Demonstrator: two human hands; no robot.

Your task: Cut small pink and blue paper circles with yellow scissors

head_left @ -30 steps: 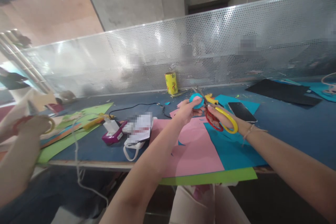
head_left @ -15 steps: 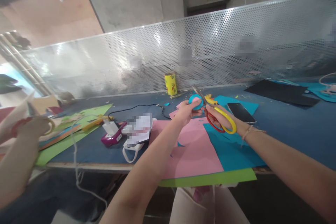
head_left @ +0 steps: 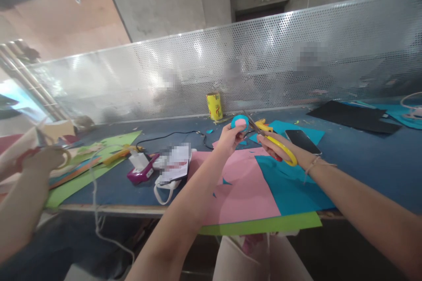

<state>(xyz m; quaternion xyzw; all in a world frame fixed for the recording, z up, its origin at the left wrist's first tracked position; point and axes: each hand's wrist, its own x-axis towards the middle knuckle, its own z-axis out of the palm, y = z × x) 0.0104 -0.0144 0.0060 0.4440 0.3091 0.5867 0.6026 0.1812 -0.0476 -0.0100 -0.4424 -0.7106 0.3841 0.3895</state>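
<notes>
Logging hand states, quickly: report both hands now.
Left hand: closed, pinching the blue-and-pink paper piece.
Right hand: closed, holding the scissors.

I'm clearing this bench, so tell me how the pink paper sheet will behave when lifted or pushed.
The pink paper sheet looks thin and broad, so it's probably light and floppy. Lying over the green sheet, it may slide if pushed.

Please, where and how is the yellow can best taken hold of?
Probably take the yellow can around its middle, coming from the front: it stands on end and looks round, and the metal screen close behind leaves little room there.
</notes>
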